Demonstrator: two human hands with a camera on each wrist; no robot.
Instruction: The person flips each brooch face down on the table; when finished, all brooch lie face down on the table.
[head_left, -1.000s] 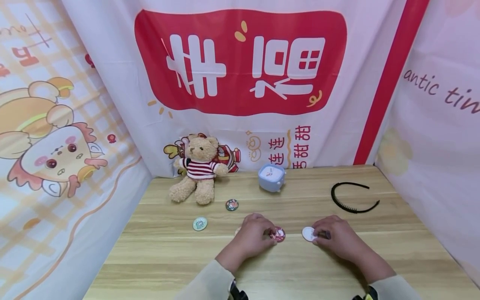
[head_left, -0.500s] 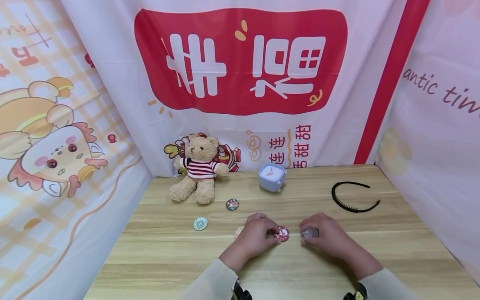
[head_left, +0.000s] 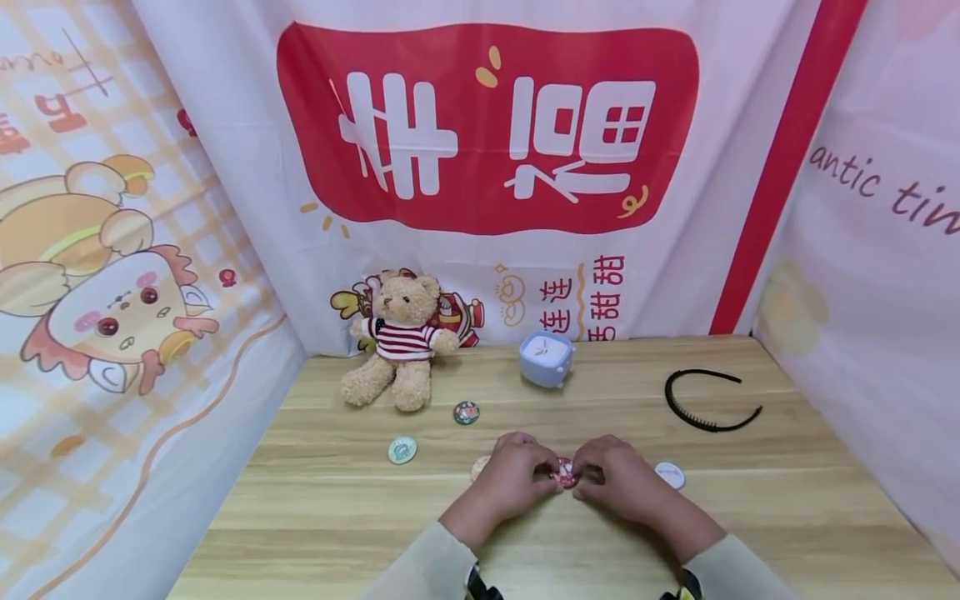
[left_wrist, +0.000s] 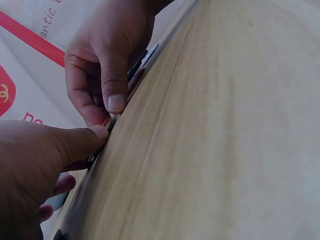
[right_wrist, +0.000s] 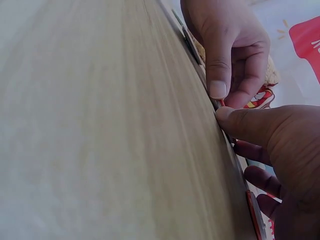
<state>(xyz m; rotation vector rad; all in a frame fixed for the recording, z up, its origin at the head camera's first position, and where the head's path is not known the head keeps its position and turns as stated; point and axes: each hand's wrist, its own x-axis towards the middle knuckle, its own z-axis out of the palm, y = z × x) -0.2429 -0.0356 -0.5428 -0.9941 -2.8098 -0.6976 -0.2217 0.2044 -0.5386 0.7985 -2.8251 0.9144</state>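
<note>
A round red badge (head_left: pixel 566 472) with a printed picture lies on the wooden table, its two sides partly covered by fingers. From the left, my left hand (head_left: pixel 516 472) pinches its edge between thumb and fingers. My right hand (head_left: pixel 617 477) pinches the opposite edge, and the fingertips of both hands are close together. In the left wrist view only a thin red edge of the badge shows between the thumbs. A white round badge (head_left: pixel 670 475) lies just right of my right hand. A cream round badge (head_left: pixel 480 467) is half hidden behind my left hand.
A mint-green badge (head_left: pixel 402 450) and a dark patterned badge (head_left: pixel 466 412) lie to the left. Along the back stand a teddy bear (head_left: pixel 402 342) in a striped shirt and a blue clock (head_left: pixel 546 359). A black toothed headband (head_left: pixel 686 410) lies at the right.
My right hand has let go of the white badge, which now lies farther right, and has moved left onto the red badge. My left hand has kept its hold on the red badge.
</note>
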